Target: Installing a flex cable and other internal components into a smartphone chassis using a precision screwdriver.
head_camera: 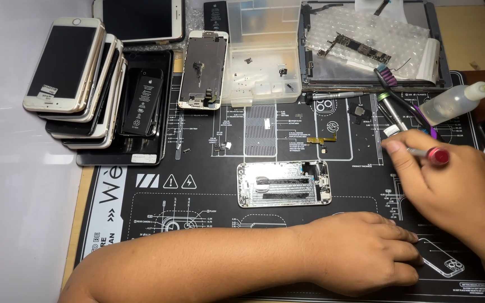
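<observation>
An opened silver phone housing (pixel 284 184) lies face up in the middle of a black repair mat (pixel 209 168). My left hand (pixel 360 252) rests flat on the mat just in front of the housing, fingers together, holding nothing. My right hand (pixel 450 182) hovers at the right of the mat, closed around a slim screwdriver with a red end cap (pixel 430 154). More tools, a purple-handled one (pixel 405 101) and a grey-green one (pixel 391 109), lie just beyond that hand. A small gold flex part (pixel 324 140) sits on the mat behind the housing.
A fanned stack of phones (pixel 77 78) and a loose black battery (pixel 143 101) lie at the left. A detached screen assembly (pixel 203 70) leans by a clear parts box (pixel 262 50). A tray with bubble wrap and a circuit board (pixel 355 47) sits behind. A squeeze bottle (pixel 458 101) lies at right.
</observation>
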